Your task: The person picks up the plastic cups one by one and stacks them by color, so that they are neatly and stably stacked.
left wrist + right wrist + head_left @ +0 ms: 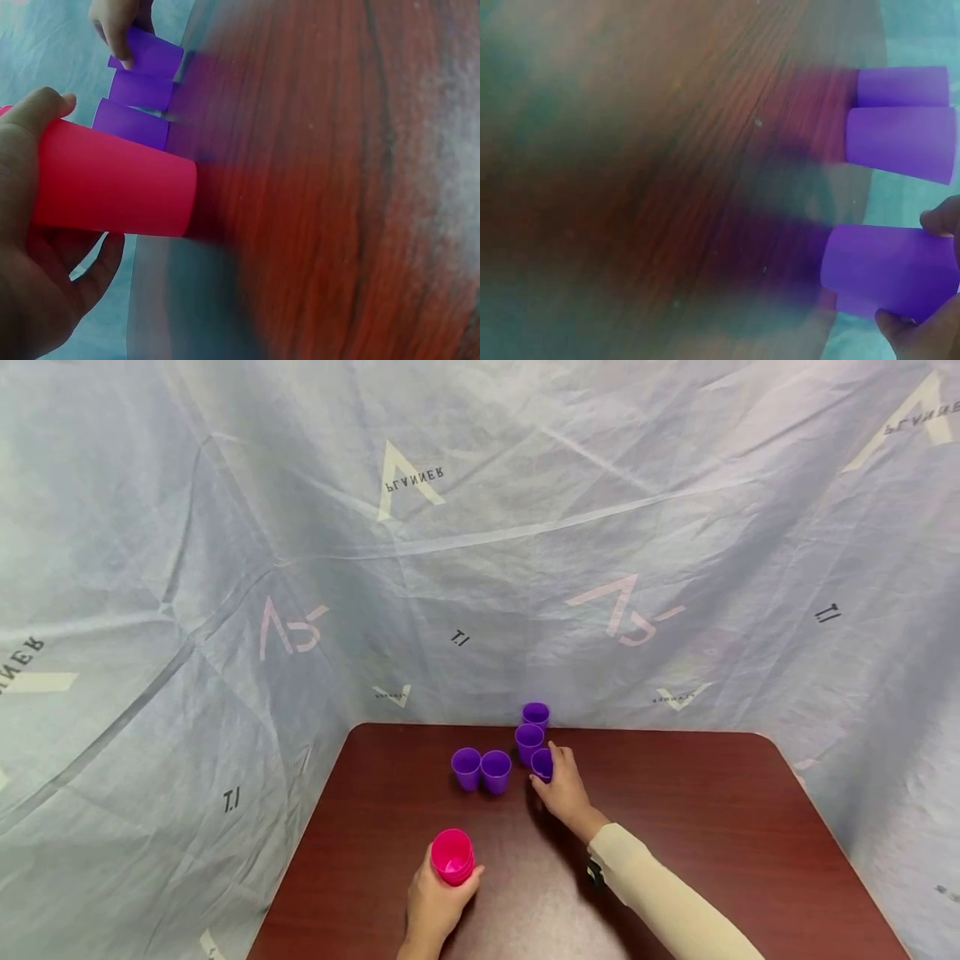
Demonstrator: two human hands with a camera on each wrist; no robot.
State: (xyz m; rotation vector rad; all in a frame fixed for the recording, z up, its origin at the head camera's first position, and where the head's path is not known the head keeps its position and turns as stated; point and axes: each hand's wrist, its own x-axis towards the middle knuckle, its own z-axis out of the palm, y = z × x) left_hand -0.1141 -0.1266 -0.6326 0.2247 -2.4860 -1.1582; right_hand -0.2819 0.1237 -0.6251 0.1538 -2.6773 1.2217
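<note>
My left hand point(437, 897) grips a stack of pink cups point(452, 853), held upright near the front of the table; its thumb and fingers wrap the sides in the left wrist view. Farther back, my right hand point(564, 789) pinches a purple cup point(541, 763) near its rim, thumb on one side and fingers on the other. Just behind that cup stand two more purple cups, a nearer one point(529, 742) and a farther one point(536, 716). To their left, a pair of purple cups point(467, 768) stands side by side, mouths up.
The dark red wooden table point(690, 827) has rounded back corners. A grey printed cloth point(510, 593) hangs right behind its back edge and along the left side. The farthest purple cup is close to that cloth.
</note>
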